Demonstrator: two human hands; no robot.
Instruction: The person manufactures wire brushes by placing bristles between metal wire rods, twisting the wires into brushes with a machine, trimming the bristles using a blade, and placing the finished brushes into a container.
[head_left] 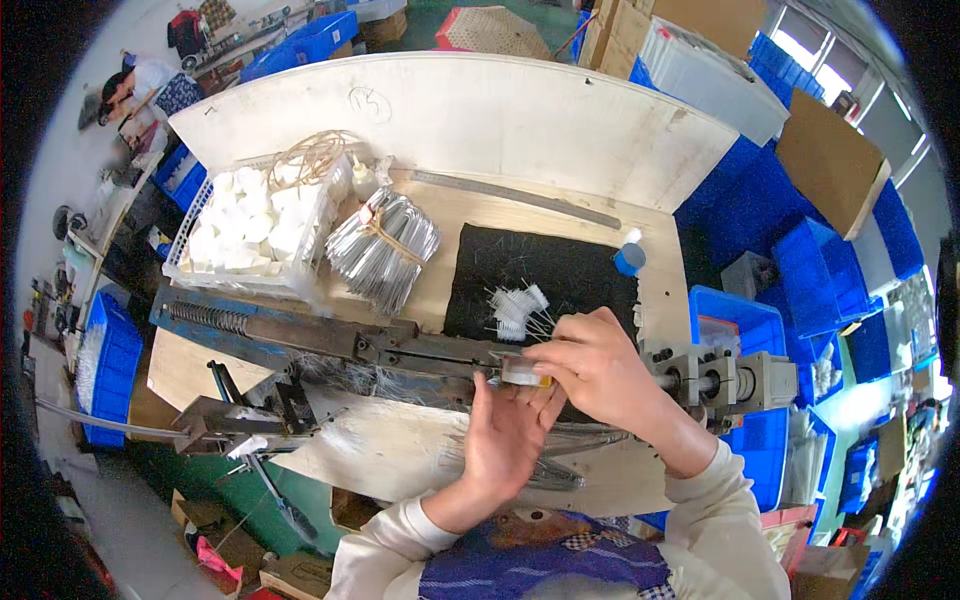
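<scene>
In front of the machine, my right hand (600, 365) pinches a small pale, see-through block with a yellow edge (524, 371); its exact kind I cannot make out. Just below it, my left hand (505, 440) is turned palm up with the fingers stretched out, their tips close to the block. A long steel machine (330, 340) with a spring at its left end runs across the bench behind my hands. Beyond it, several small white-bristled brushes with wire stems (520, 308) lie heaped on a black mat (540, 260).
A white basket (180, 262) full of white pieces stands back left. Next to it lies a banded bundle of metal wires (383, 248). A steel ruler (515, 198) and a blue-white container (630, 259) lie farther back, before a wooden board (450, 110). Blue bins (740, 325) stand right.
</scene>
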